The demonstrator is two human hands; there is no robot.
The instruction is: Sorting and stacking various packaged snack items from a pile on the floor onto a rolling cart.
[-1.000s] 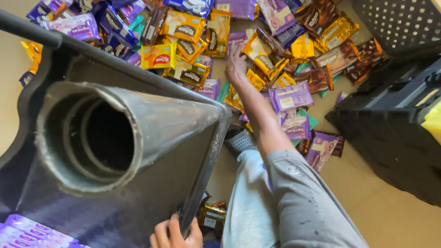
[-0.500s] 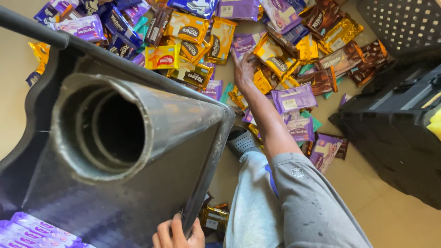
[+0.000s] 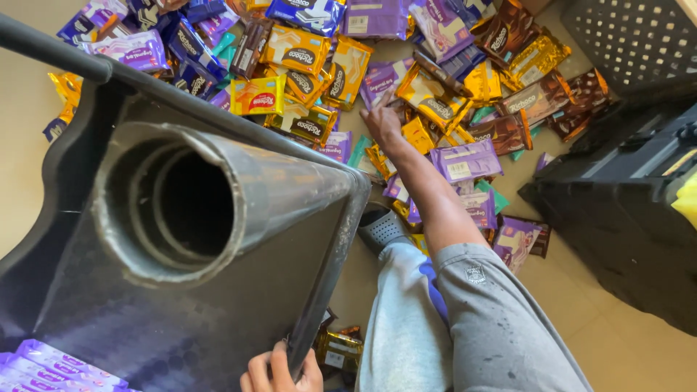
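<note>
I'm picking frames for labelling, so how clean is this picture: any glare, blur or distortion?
Head view: mostly sharp; the snack packets show small foil glints; daylight brightens the floor at lower right; the dark plastic table looms large and stretched, its hollow leg black inside; the left hand is cut by the bottom edge; the right hand is clear.

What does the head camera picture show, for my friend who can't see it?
A person's right hand reaches into a big pile of snack packets on the floor, while the left hand grips the edge of an upturned dark plastic stool.
</note>
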